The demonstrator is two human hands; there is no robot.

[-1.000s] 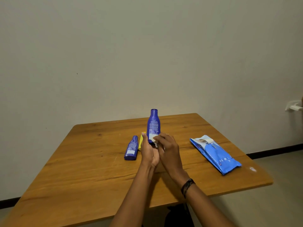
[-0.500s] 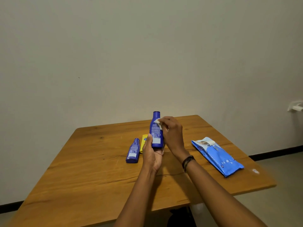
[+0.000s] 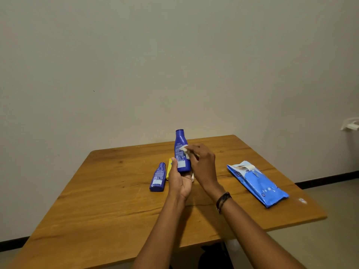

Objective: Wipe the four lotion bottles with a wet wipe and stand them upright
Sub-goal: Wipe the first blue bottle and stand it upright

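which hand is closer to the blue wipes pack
Right. The right hand is between the held bottle and the wipes pack, pressing a wipe on the bottle. The left hand grips the bottle's base, farther from the pack.

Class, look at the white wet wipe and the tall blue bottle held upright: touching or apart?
Touching. The head view shows the right hand pressing the wet wipe flat against the tall blue bottle; no gap shows.
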